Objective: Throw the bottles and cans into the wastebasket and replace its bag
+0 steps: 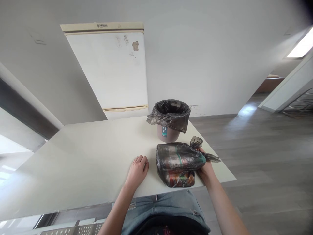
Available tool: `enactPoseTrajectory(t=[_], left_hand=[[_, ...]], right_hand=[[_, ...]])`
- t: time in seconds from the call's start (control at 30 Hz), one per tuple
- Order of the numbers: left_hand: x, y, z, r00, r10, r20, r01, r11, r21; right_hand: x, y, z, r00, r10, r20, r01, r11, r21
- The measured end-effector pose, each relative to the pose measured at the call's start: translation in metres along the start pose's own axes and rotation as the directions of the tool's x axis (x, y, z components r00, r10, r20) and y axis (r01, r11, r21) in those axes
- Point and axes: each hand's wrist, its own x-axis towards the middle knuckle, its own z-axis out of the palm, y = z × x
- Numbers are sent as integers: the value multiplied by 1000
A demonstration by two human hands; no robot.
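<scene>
A tied black plastic garbage bag (177,163) lies on its side on the white table, with colourful packages showing through its thin film. My right hand (205,168) grips it at the right, close to the knotted end; most of its fingers are hidden behind the plastic. To the left of the bag and apart from it, my left hand (139,169) rests on the tabletop with its fingers curled in and nothing in them. Just behind the bag stands a brownish trash can (168,134), lined with a black bag (181,121) folded over its rim.
The white table (80,163) stretches far to the left; its right edge runs close past the bag and my right hand. Behind it stands a white refrigerator (110,68) against the grey wall (207,58). Grey wood-look floor (269,156) lies to the right.
</scene>
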Motion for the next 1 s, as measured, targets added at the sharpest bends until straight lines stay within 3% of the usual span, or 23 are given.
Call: enactPoseTrajectory(t=[0.37, 1.0], left_hand=[[0, -1, 0, 1000, 6, -13, -6, 1000, -4], [-1, 0, -3, 1000, 6, -6, -6, 1000, -9]], right_hand=[[1, 2, -3, 1000, -14, 14, 15, 998, -67], [-3, -3, 3, 999, 35, -8, -35, 999, -26]])
